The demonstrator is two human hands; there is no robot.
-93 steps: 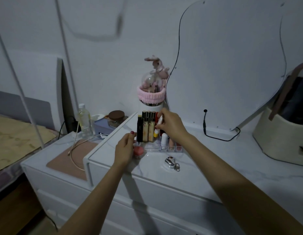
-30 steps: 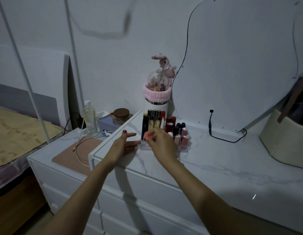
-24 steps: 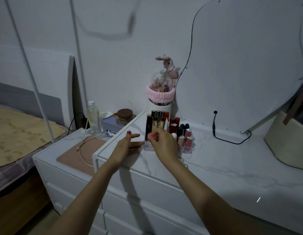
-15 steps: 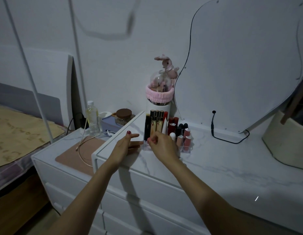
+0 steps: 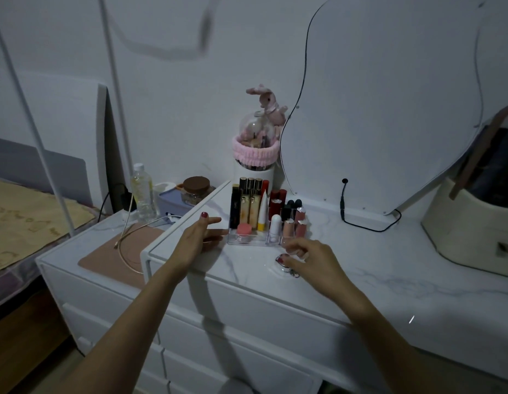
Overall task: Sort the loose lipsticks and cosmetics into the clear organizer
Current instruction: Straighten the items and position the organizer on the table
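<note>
A white marble-patterned dresser top (image 5: 346, 268) fills the view, with a wavy-edged mirror (image 5: 389, 103) leaning against the wall behind it. Near the dresser's back left stands the clear organizer (image 5: 255, 237), holding upright lipsticks (image 5: 277, 200), tall gold-and-black tubes (image 5: 250, 203) and, in a front compartment, a small pink-lidded jar (image 5: 244, 230). The left hand (image 5: 197, 240) rests just left of the organizer, fingers straight and spread — its fingertips at the clear wall, holding nothing. The right hand (image 5: 306, 255) hovers in front of the organizer, fingers loosely curled over a small silver trinket (image 5: 287, 265) lying on the dresser; whether it grips the trinket is unclear.
</note>
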